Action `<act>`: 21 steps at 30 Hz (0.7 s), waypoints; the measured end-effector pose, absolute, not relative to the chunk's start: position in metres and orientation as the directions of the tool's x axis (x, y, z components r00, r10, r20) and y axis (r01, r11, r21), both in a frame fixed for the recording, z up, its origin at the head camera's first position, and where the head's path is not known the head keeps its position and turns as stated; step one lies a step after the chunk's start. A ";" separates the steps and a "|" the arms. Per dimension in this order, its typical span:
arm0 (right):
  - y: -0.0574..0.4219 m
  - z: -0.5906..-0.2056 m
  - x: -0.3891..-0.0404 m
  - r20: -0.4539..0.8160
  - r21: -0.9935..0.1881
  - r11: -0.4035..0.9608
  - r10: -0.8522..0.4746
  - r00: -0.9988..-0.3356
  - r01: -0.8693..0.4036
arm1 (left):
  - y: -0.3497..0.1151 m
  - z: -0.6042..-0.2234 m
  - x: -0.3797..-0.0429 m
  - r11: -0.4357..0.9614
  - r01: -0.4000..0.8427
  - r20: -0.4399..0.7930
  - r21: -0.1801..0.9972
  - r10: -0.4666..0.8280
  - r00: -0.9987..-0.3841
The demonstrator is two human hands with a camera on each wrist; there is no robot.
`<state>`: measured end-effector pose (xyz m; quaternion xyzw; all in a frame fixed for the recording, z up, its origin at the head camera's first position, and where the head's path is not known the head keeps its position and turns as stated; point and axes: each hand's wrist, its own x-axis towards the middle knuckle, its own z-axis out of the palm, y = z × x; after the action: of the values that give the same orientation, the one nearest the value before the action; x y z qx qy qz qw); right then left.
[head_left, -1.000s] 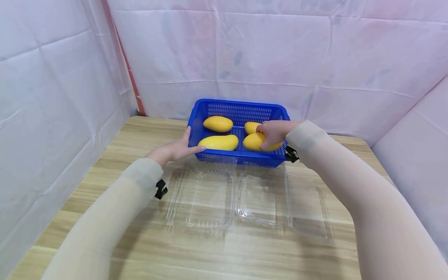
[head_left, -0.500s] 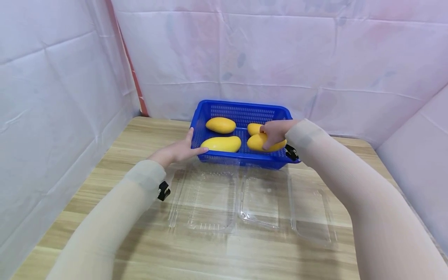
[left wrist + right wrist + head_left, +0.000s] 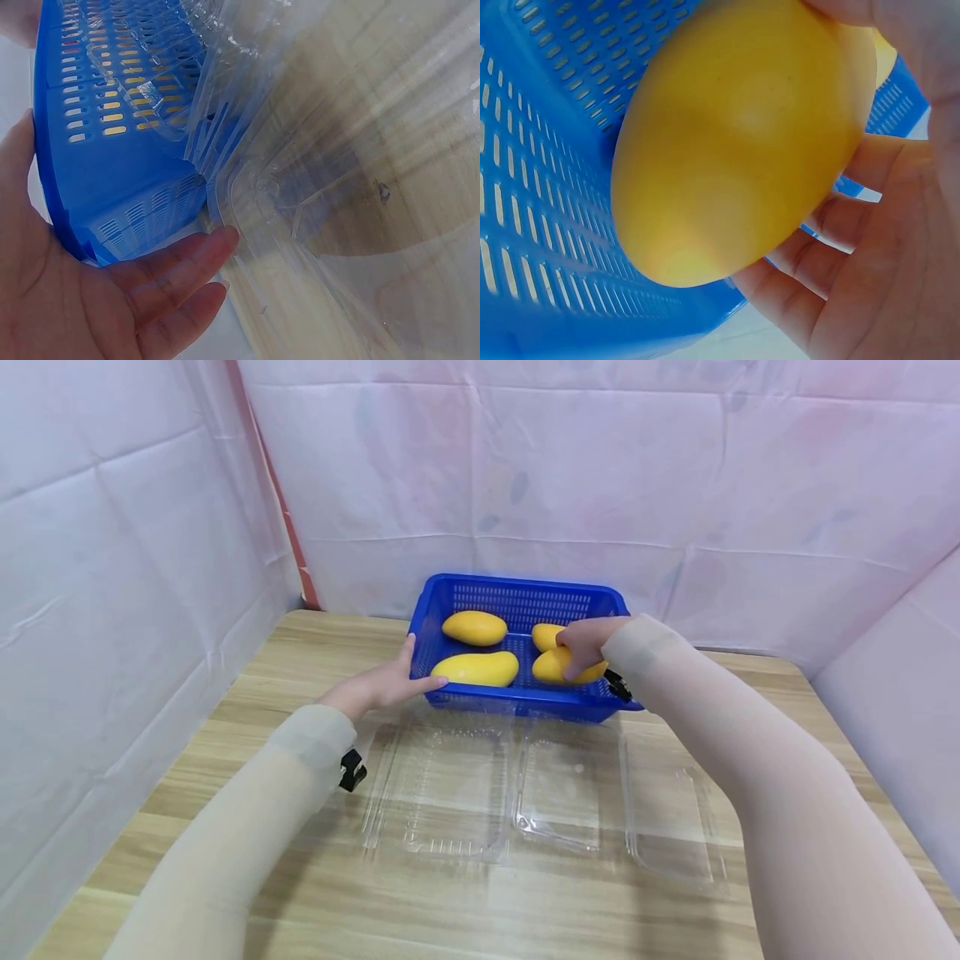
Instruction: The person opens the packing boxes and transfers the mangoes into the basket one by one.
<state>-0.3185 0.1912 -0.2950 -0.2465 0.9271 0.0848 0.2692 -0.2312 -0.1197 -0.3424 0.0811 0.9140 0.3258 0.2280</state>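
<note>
A blue perforated basket point(image 3: 517, 696) stands at the back of the table with several yellow mangoes in it. My right hand point(image 3: 588, 643) grips the front right mango point(image 3: 552, 667) inside the basket. In the right wrist view, fingers and thumb curve around this mango point(image 3: 735, 150), close to the basket wall point(image 3: 536, 210). Behind it lies another mango point(image 3: 545, 636), partly hidden by the hand. On the basket's left side sit a back mango point(image 3: 475, 627) and a front mango point(image 3: 480, 669). My left hand point(image 3: 378, 683) rests at the front left corner, fingers relaxed along the rim.
Clear plastic containers lie on the wooden table point(image 3: 555, 910) before the basket: a left one point(image 3: 453, 793), a middle one point(image 3: 558, 789) and a right one point(image 3: 667, 814). Their back edges reach close to the basket's front. Pale cloth walls point(image 3: 585, 468) enclose the table's back and sides.
The view has shifted slightly. My right wrist has moved a little to the left while the hand keeps its hold on the mango. My left hand stays at the basket's corner.
</note>
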 end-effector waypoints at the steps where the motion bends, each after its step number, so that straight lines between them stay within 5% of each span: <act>1: 0.191 -0.296 -0.319 -0.546 0.029 0.864 -0.408 -0.731 -0.504 | -0.120 -0.342 -0.231 0.776 -0.001 -0.365 0.631 0.295 -0.883; 21: 0.178 -0.307 -0.322 -0.623 0.058 0.927 -0.256 -0.739 -0.370 | -0.127 -0.339 -0.228 0.781 -0.001 -0.372 0.625 0.296 -0.880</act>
<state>-0.3219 0.1778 -0.3066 -0.1687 0.9282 0.0891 0.3195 -0.2279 -0.1274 -0.3391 0.0806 0.9148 0.3210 0.2314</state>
